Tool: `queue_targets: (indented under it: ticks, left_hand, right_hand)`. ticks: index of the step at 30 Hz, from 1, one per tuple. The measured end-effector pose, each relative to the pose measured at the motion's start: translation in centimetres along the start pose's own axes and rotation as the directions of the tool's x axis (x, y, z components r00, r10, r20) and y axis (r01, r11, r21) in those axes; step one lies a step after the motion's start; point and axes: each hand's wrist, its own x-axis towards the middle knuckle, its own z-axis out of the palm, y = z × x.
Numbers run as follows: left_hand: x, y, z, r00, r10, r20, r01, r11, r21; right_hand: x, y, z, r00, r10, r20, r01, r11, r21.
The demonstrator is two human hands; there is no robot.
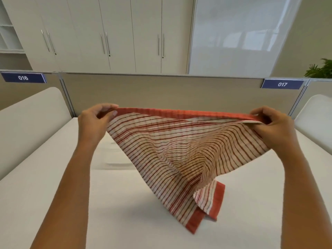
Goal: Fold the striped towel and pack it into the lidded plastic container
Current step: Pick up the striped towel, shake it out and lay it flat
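The red-and-white striped towel [179, 150] hangs stretched in the air between my two hands, its solid red hem running along the top. My left hand [95, 119] pinches the top left corner. My right hand [273, 126] grips the top right corner, where two layers meet. The towel's lower corner with its red band rests on the white table [53, 177]. A clear lidded plastic container [115, 153] sits on the table behind the towel's left side, partly hidden by it and faint against the white surface.
A beige partition [161, 92] with signs 016 and 017 closes off the table's far edge. White chair backs [32, 112] stand at left and right. White cabinets fill the background, and a plant [321, 69] shows at the far right.
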Motion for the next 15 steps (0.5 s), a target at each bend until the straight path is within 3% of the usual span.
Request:
queue_targets:
  ticks: [5,9,15]
  left_hand:
    - [0.3,0.0,-1.5,0.997,-0.077,-0.016,0.075,0.994,-0.081]
    - [0.3,1.2,-2.5,0.987,-0.158,-0.033,0.142,0.947,-0.290]
    - [0.4,2.4,-4.4,0.985,-0.172,0.032,0.163,0.836,-0.524]
  right_hand:
    - [0.0,-1.2,-2.4,0.991,0.089,0.098,-0.113,0.954,0.276]
    - [-0.1,-1.6,-4.2,0.979,0.113,0.168,-0.183,0.850,0.494]
    - [0.4,-1.5,-6.4,0.996,0.076,0.044,-0.082,0.632,0.770]
